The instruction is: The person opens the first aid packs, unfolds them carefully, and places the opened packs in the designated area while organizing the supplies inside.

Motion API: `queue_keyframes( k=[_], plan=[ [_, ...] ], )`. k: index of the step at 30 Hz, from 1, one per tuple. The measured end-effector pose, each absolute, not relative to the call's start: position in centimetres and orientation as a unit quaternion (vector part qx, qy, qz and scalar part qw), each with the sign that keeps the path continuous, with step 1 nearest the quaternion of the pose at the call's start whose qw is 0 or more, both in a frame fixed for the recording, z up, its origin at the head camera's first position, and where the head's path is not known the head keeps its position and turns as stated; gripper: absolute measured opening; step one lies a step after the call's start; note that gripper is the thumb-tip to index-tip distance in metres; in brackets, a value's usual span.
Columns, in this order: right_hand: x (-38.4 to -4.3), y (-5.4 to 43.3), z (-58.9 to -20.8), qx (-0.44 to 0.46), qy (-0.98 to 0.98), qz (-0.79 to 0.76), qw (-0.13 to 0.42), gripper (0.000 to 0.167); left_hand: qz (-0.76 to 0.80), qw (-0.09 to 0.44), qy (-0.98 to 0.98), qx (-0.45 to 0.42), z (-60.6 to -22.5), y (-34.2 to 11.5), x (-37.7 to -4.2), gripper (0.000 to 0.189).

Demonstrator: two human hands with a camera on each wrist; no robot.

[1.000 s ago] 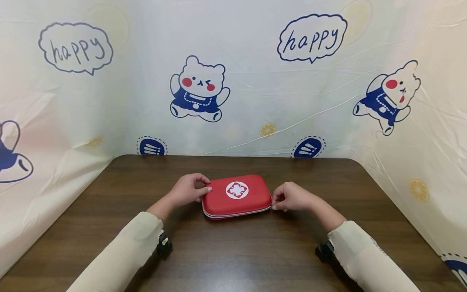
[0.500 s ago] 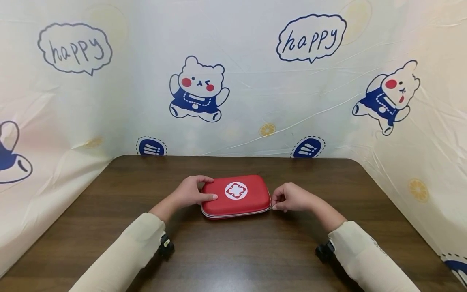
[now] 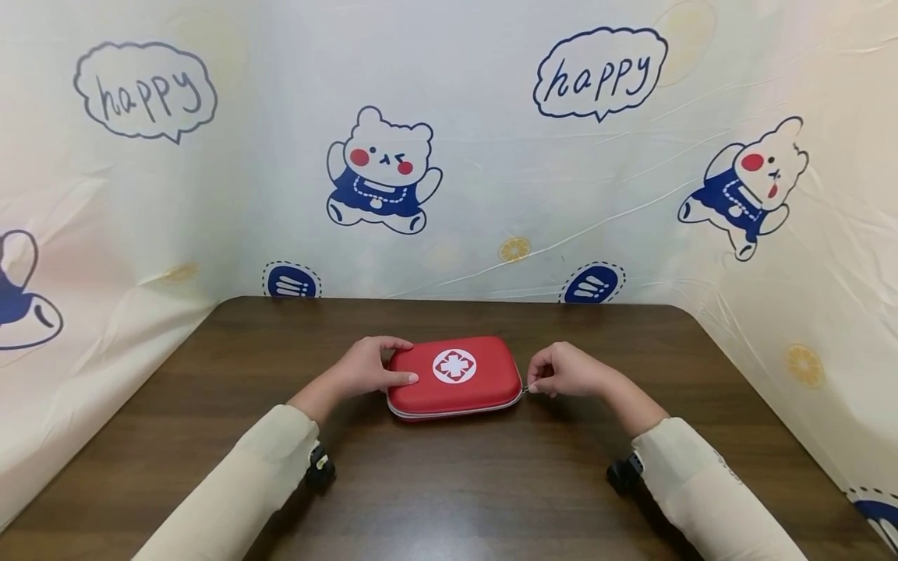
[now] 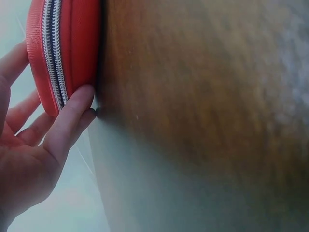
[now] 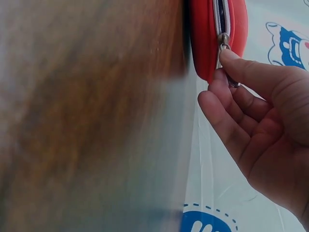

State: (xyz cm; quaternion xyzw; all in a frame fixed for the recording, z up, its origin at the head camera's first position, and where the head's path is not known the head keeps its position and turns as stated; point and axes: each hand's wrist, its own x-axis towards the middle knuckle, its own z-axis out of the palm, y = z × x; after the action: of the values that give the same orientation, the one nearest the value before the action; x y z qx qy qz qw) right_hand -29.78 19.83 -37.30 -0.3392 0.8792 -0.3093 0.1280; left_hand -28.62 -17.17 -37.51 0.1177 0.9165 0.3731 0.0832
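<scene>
A red zippered first-aid case (image 3: 456,378) with a white round cross emblem lies flat on the table. My left hand (image 3: 365,368) grips its left end, thumb over the top near the front and fingers at the back corner. In the left wrist view, the silver zipper teeth (image 4: 57,58) run along the side in two rows with a dark gap between them. At the case's right end, my right hand (image 3: 570,370) pinches the metal zipper pull (image 5: 223,44) between thumb and forefinger. The rows above the slider also stand apart in the right wrist view.
The brown wooden table (image 3: 435,483) has rounded back corners. A pale curtain (image 3: 477,187) printed with bears and "happy" bubbles hangs behind it and at both sides. Black wrist cameras (image 3: 320,469) sit under the cream sleeves (image 3: 231,483).
My left hand first shifted right, its thumb now further over the case's top. Over the last half second, my right hand moved slightly back along the right end with the zipper pull.
</scene>
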Motion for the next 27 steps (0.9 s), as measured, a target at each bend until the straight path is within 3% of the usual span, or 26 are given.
queue_keyframes(
  k=[27],
  plan=[
    [-31.6,19.9,-37.8,-0.293,0.89,-0.337,0.094,0.008,0.398,0.13,0.897,0.142,-37.2,-17.2,-28.7,0.064]
  ],
)
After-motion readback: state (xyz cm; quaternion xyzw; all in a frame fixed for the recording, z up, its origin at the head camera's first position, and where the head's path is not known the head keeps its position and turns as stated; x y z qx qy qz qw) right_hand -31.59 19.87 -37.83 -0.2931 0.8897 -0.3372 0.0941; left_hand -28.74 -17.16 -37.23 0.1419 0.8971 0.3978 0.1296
